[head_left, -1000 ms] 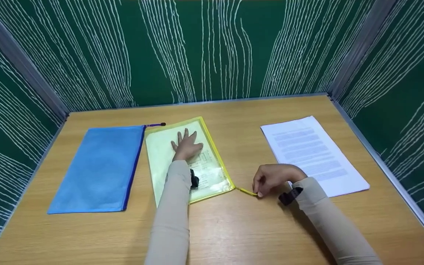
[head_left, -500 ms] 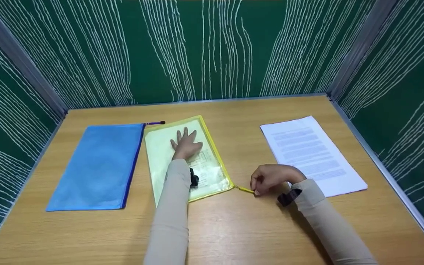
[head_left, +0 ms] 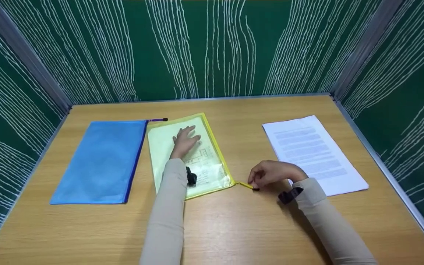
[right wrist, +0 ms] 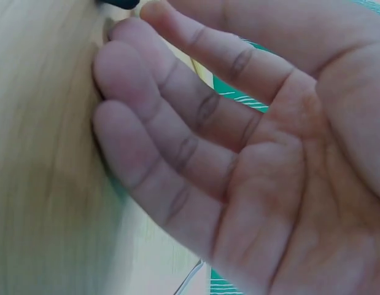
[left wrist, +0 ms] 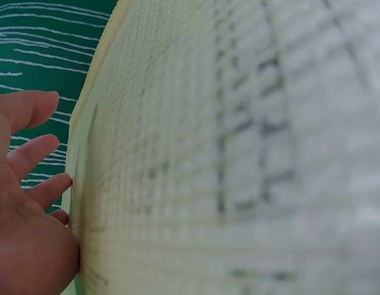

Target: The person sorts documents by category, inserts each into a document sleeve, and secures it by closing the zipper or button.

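Note:
On the desk lies a yellow-edged clear zipper folder [head_left: 162,154] with printed sheets showing through. My left hand [head_left: 185,142] is over its upper part, fingers spread; in the left wrist view the fingers look partly raised, while the palm's heel meets the surface. From the folder's near right corner runs a yellow zipper pull cord [head_left: 244,184] with a dark end. My right hand [head_left: 274,173] pinches it close to that end. The other right fingers [right wrist: 128,141] curl loosely by the desktop, and the thumb tip is cut off in the right wrist view.
A blue zipper folder [head_left: 101,162] lies at the left, its purple pull [head_left: 157,119] reaching the yellow folder's top corner. A stack of printed paper [head_left: 307,147] lies at the right, partly beneath the right wrist. Green walls [head_left: 230,48] border the wooden desk [head_left: 234,235].
My left hand's fingers have lifted and turned a little from lying flat and spread on the folder. The right hand has shifted slightly left and away, along with the zipper pull.

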`<state>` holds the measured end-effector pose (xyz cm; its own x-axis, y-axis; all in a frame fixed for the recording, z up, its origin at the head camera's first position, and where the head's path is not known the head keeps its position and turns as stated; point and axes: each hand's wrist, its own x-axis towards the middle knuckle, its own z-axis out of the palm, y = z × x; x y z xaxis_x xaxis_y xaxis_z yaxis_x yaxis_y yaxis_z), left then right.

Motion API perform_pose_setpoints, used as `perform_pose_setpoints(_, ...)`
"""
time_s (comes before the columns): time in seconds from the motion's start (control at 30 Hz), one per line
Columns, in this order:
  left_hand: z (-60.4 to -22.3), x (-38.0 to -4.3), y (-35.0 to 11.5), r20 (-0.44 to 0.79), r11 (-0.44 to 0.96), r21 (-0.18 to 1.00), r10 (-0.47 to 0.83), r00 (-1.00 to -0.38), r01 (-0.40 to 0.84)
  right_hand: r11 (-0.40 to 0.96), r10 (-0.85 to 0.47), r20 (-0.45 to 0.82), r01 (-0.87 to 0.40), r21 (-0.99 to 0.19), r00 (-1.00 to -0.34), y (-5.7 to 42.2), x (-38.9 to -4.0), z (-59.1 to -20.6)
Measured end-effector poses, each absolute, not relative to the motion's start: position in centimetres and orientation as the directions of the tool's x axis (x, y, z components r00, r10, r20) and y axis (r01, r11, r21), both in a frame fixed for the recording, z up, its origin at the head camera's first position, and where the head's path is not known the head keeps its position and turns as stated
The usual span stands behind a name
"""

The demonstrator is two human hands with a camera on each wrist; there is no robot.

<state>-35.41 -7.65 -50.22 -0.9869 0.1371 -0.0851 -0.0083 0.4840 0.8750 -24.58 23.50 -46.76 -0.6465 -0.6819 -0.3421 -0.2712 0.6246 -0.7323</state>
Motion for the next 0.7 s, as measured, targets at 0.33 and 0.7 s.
perform_pose_setpoints(0.33,-50.1,-35.5,-8.6,-0.037,0.292,0.956,0.010,-0.999,-0.032,0.619,-0.632,-0.305,-0.227,-0.752,-0.713,22.9,-25.6,-46.8)
perform_pose_setpoints(0.7,-49.2,-34.2,-11.5,-0.006,0.283,0.958,-0.163,-0.987,-0.053,0.501,-0.381,-0.314,0.092,-0.861,-0.869,22.2,-27.9,-47.8)
